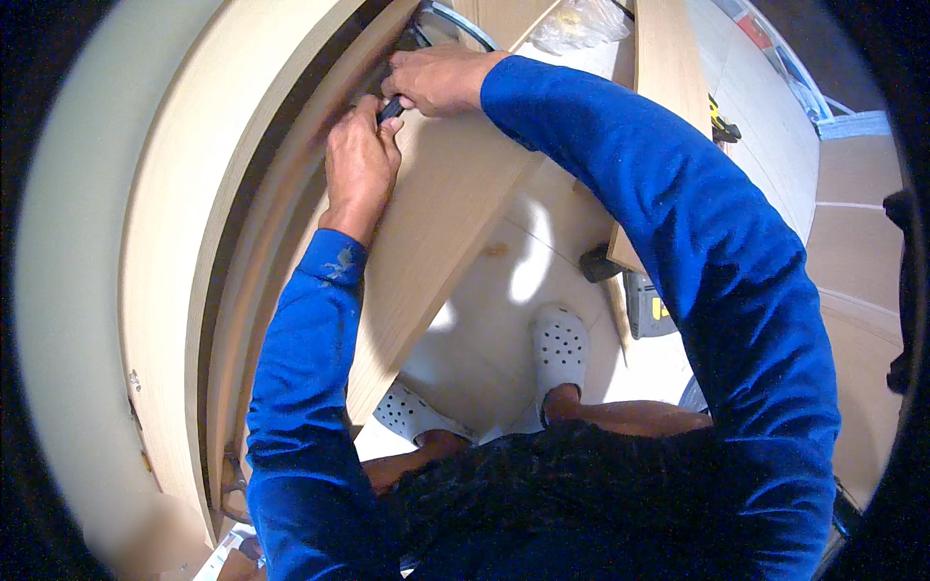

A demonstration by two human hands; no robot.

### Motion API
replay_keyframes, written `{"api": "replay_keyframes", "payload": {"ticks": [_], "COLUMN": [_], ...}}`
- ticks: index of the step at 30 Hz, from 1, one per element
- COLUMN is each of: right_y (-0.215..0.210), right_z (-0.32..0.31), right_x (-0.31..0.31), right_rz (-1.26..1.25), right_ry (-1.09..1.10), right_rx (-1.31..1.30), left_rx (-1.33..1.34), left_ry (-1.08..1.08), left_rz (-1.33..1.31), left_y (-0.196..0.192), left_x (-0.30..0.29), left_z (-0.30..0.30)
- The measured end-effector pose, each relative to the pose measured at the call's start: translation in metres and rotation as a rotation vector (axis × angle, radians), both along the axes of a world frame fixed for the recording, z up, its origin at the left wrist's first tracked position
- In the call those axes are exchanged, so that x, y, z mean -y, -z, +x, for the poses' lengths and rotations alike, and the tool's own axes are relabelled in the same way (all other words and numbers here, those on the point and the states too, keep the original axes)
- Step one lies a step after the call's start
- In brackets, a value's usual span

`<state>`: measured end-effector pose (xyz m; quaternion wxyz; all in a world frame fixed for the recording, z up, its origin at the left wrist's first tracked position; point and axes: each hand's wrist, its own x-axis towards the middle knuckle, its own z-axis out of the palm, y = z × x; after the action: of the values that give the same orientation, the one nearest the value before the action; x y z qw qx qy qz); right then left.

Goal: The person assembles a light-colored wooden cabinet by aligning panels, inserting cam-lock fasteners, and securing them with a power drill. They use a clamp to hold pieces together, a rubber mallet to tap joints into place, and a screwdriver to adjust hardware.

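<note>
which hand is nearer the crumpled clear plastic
Right: the right hand is left of the clear plastic; the left hand is farther left and lower in the picture.

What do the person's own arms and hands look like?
Left sleeve and right sleeve: long, bright blue, wrinkled cloth. A pale greyish patch marks the left cuff. Left hand and right hand: no gloves. No watch or cables visible on either.
</note>
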<state>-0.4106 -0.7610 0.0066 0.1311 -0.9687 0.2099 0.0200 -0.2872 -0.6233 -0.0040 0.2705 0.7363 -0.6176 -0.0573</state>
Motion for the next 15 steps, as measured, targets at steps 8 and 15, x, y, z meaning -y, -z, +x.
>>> {"api": "replay_keyframes", "payload": {"ticks": [8,15], "right_y": [-0.004,0.003], "right_z": [0.002,-0.002], "right_x": [0.003,0.001], "right_rz": [-0.013,-0.106], "right_ry": [-0.041,0.036], "right_rx": [0.014,0.109], "left_rx": [-0.093,-0.016], "left_ry": [0.008,-0.087], "left_rz": [-0.025,0.204], "left_y": [-0.008,0.004], "left_x": [0.001,0.007], "left_z": [-0.003,0.004]}}
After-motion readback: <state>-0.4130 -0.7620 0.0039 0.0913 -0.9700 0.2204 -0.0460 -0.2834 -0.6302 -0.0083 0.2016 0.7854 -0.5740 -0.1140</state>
